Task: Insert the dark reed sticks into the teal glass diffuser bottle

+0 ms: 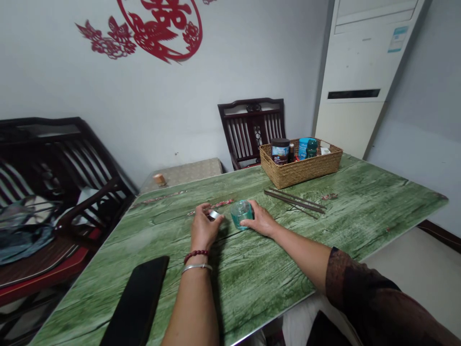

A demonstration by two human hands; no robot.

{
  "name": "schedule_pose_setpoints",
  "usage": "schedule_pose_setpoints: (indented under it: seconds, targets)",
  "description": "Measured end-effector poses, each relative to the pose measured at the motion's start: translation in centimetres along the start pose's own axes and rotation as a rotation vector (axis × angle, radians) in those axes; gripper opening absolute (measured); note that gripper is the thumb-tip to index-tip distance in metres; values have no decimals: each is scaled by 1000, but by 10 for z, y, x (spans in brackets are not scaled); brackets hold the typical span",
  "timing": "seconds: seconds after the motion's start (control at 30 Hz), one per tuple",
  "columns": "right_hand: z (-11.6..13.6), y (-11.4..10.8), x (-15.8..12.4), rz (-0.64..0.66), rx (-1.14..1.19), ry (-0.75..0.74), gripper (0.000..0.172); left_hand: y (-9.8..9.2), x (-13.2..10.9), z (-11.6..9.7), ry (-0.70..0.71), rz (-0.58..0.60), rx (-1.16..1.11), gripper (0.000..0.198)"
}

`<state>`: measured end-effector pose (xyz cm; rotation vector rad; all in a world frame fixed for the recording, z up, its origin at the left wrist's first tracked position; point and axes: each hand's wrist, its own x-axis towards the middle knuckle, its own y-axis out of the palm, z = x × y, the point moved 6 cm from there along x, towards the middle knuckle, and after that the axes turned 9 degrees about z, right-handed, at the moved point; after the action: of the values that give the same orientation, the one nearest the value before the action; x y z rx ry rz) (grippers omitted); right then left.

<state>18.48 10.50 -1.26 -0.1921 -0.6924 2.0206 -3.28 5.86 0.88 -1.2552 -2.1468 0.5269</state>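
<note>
Front-left of the wicker basket [301,174], a clear teal container [237,214] is cupped in the right hand [262,220], seemingly for steadiness; farther left, a small silvery object [213,215] is pinched by the left hand [204,227], perhaps for finer control.

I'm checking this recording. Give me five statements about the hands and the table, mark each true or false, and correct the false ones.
1. The right hand holds a see-through teal jar. True.
2. The left hand holds nothing. False: it holds a small silver object.
3. A wicker basket stands on the green table. True.
4. The dark sticks lie inside the basket. False: they lie on the table, on the near side of the basket.
5. A dark red bracelet is on the left wrist. True.
</note>
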Motion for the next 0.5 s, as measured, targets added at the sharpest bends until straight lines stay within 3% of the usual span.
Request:
schedule_pose_setpoints:
  seconds: [0.2,0.43,0.5]
  targets:
    - [2,-3,-1,-16,19,-1,70,7,-4,6,90,39,224,32]
    - [5,-1,-3,6,-8,6,72,14,-6,15,18,196,501,34]
    - [7,-2,-2,26,2,-23,77,12,-6,14,-16,195,499,40]
